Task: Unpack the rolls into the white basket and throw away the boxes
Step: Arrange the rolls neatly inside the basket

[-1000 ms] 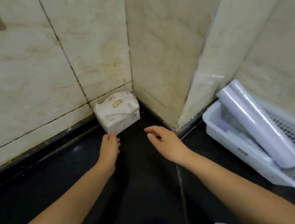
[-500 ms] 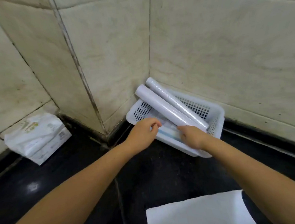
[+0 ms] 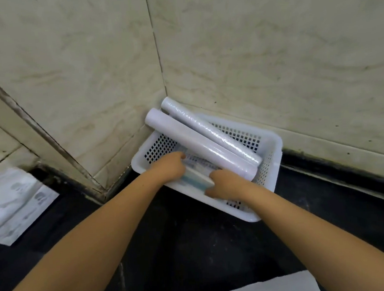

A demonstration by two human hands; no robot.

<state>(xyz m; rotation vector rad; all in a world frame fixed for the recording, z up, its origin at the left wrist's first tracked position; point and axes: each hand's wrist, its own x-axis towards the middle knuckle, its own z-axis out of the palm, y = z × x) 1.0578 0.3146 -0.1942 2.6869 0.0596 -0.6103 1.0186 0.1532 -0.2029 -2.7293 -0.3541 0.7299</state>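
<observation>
A white perforated basket (image 3: 269, 162) stands on the dark counter in the wall corner. Two long white rolls lie in it side by side, their far ends resting on its back-left rim: the nearer roll (image 3: 200, 142) and the shinier one (image 3: 210, 131) behind it. Along the basket's near side lies a narrow box (image 3: 194, 176) with blue-green print. My left hand (image 3: 168, 166) is closed on the box's left end and my right hand (image 3: 226, 184) is closed on its right end. The box's ends are hidden under my fingers.
A white pack of tissues (image 3: 14, 203) sits at the left against the tiled wall. A white sheet or cloth (image 3: 262, 289) shows at the bottom edge. Marble-look walls close in behind the basket; a wall corner juts out between pack and basket.
The view swung right from the tissue pack to the basket. Both hands moved from in front of the pack to the basket and closed on the box inside it.
</observation>
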